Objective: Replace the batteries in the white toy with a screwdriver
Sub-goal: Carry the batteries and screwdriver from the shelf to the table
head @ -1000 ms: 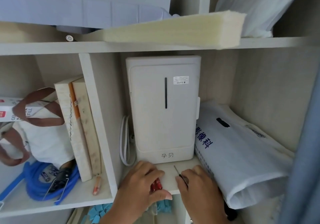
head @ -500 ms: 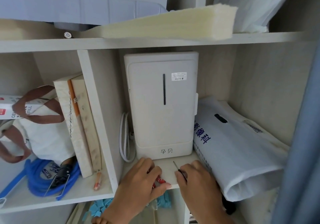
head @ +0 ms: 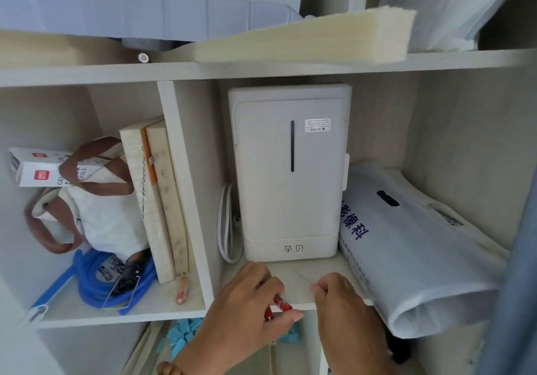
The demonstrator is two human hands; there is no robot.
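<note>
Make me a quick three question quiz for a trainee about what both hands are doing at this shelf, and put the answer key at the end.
1. True or false: the left hand is closed around a red-handled tool.
2. Which hand holds the thin metal shaft? A) left hand B) right hand C) neither
3. Fill in: the tall white plastic appliance stands between a coiled white cable and a white plastic ____ with blue lettering.

Key: 1 true; 2 B; 3 bag.
</note>
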